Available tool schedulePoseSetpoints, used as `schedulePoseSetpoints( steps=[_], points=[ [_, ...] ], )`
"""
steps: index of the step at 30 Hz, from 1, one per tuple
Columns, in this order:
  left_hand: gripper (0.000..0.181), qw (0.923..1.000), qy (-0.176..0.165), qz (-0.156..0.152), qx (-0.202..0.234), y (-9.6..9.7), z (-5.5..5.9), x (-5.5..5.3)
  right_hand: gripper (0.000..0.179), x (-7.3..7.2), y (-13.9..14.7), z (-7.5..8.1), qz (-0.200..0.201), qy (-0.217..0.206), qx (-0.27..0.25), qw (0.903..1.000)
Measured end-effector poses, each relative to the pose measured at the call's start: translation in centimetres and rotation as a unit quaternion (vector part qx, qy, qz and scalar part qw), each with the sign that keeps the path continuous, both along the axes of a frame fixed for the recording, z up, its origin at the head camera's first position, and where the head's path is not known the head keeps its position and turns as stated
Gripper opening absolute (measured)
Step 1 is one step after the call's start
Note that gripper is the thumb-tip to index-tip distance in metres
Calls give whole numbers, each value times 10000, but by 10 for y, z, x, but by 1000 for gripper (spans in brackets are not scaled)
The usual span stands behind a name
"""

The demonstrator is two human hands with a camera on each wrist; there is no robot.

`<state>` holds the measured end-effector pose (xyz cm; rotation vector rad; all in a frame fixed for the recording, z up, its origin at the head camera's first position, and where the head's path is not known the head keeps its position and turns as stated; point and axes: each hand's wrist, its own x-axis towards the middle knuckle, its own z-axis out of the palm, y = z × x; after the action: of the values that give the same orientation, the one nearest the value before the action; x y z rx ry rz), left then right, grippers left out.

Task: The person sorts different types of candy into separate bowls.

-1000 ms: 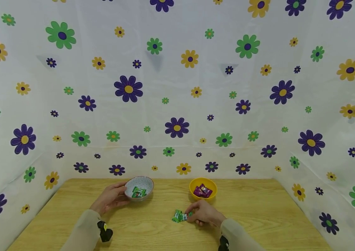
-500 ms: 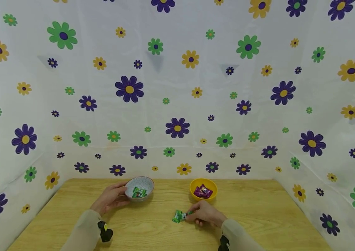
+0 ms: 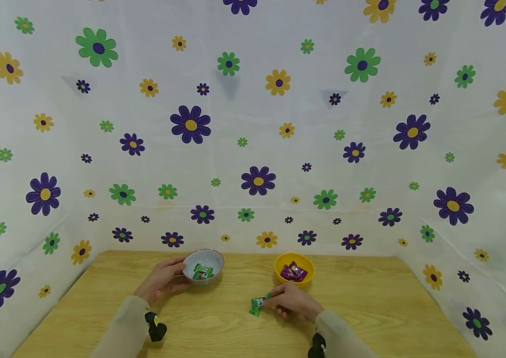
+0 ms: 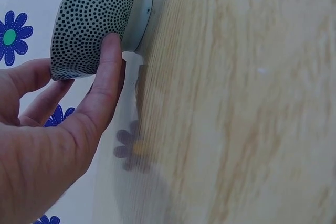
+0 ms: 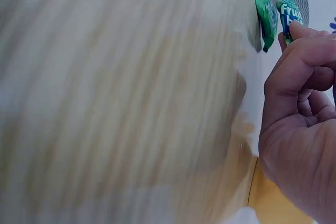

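Note:
My left hand (image 3: 162, 279) holds the speckled bowl (image 3: 210, 257) at its left side. In the left wrist view the thumb lies along the dotted outside of the bowl (image 4: 97, 22), with other fingers at the rim. Green-wrapped candies (image 3: 202, 272) lie inside. Between thumb and fingertips, my right hand (image 3: 296, 301) pinches a green candy (image 5: 290, 11) with white lettering, partly covered by the fingers. Another green candy (image 3: 254, 311) lies on the table right beside it, overlapped by the pinched one in the head view.
A yellow bowl (image 3: 310, 276) with several purple-wrapped candies (image 3: 294, 272) stands just beyond my right hand. The wooden table (image 3: 217, 328) meets a flower-printed white cloth (image 3: 253, 109) at its back and sides.
The pinched candy has come up slightly and tilts over the other one, as the right hand shifts a little. The left hand stays at the bowl. The head view has shifted slightly.

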<state>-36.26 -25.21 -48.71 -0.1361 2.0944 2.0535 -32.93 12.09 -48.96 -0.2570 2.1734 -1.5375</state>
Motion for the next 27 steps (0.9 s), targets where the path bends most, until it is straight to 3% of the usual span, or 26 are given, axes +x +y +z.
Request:
schedulePoseSetpoints(
  steps=[10,22,27],
  points=[
    [51,10000,66,-23,-31,3,3,0,15,-4,-24,8,-126,2,-258,9996],
    [52,10000,39,-22,-7,1,3,-1,18,-13,-66,16,-864,-117,-627,9942],
    [50,10000,-5,38,-73,0,3,-1,19,-16,-83,19,-942,7,-900,9915]
  ],
)
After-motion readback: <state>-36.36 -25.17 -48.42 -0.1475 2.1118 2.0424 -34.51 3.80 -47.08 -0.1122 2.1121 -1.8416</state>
